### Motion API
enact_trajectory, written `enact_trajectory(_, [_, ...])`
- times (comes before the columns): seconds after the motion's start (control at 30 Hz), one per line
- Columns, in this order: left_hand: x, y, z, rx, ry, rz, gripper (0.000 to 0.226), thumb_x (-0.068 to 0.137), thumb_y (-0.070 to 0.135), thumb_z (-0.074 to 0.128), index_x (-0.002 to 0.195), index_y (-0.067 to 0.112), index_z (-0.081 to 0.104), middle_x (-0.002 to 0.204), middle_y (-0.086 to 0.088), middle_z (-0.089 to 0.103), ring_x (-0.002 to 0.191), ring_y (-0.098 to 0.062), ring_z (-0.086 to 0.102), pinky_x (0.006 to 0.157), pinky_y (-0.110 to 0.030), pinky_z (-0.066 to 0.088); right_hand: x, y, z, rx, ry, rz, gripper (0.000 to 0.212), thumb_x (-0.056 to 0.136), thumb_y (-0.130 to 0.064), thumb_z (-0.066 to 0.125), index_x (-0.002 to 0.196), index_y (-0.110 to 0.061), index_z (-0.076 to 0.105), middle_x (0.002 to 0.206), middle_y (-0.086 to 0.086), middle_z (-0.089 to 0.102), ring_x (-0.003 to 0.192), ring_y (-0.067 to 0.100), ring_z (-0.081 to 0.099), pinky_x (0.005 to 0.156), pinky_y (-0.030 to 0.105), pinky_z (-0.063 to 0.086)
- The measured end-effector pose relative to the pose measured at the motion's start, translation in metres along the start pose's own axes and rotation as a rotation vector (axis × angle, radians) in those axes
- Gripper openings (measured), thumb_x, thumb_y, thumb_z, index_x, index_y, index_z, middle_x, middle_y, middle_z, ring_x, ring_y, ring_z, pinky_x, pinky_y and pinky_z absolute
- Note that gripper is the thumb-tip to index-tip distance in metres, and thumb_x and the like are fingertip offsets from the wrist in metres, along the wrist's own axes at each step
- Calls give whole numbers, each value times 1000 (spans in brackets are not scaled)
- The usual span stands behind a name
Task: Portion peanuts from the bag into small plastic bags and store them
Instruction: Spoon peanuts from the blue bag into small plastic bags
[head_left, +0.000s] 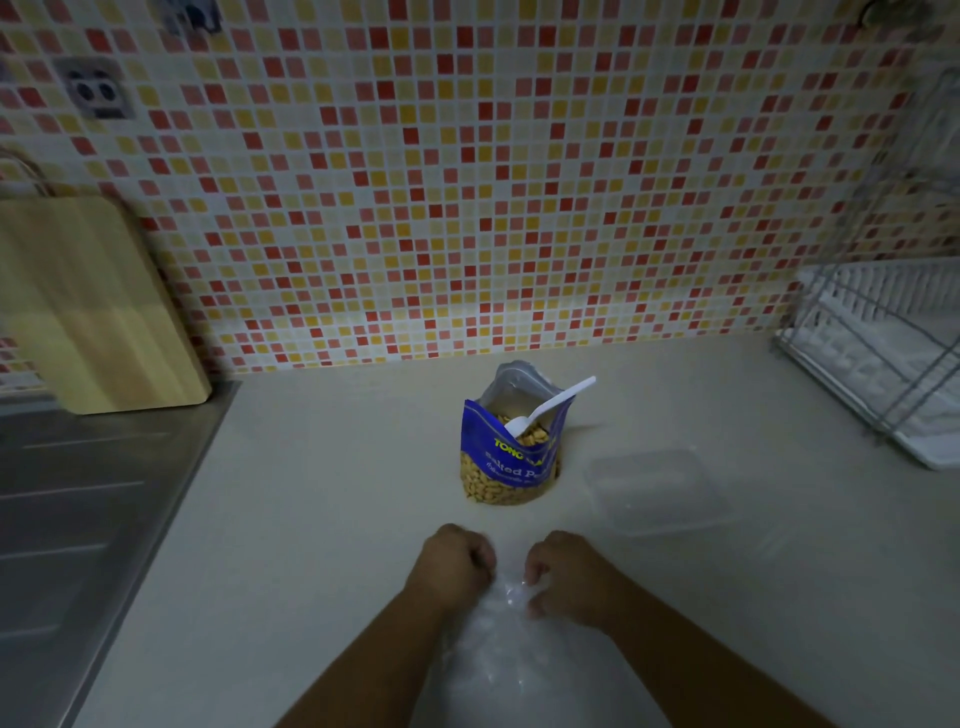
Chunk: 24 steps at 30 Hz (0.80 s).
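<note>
On pale worktop (322, 519): both hands, left hand (454, 564) and right hand (569, 574), fingers curled shut pinching top of clear plastic bag (514, 654), open blue peanut bag (511, 457) upright just beyond with white spoon (545, 408) inside, clear container (657, 491) to its right.

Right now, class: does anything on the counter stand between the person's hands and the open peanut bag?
Nothing visible does. Both hands, left hand and right hand, pinch the clear plastic bag near the counter's front. Bare countertop runs from them to the peanut bag. The clear container sits off to the right.
</note>
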<state>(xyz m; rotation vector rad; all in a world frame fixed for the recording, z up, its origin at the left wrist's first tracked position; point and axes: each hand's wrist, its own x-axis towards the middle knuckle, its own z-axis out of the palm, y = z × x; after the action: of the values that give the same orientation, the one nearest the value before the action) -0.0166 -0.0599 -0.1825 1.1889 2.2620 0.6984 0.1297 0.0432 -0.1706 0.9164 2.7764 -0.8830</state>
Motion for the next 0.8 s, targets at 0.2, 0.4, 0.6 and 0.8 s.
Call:
enact_trajectory(0.2, [-3, 3, 0, -4, 17, -13, 17, 69, 8, 62, 78, 16, 74, 85, 0, 68, 90, -17, 65, 65, -4, 33, 1, 3, -5, 164, -32, 56, 33, 60, -15, 81, 58, -32, 53, 60, -11, 49, 67, 6, 52, 56, 10, 36])
enact_trajectory(0.4, [-22, 34, -19, -218, 3, -17, 40, 67, 11, 61, 105, 21, 70, 104, 3, 66, 92, -5, 58, 73, 2, 37, -2, 4, -29, 407, -45, 35, 32, 66, -10, 80, 62, -31, 56, 59, -10, 54, 52, -4, 48, 50, 7, 37])
enact_trajectory(0.6, [-40, 60, -17, -573, -85, -125, 7, 62, 25, 76, 66, 20, 73, 69, 6, 70, 68, -3, 59, 71, -18, 48, -9, -7, -70, 664, -167, 35, 20, 74, -11, 76, 62, -21, 62, 47, -10, 54, 47, 5, 46, 44, 16, 38])
enact_trajectory(0.8, [-44, 87, -34, -613, -19, -118, 18, 57, 19, 85, 60, 15, 67, 72, -8, 67, 74, -17, 59, 79, -31, 49, -20, -7, -113, 879, -373, -14, 21, 92, -15, 56, 73, -13, 64, 48, -6, 60, 44, 6, 53, 44, 17, 42])
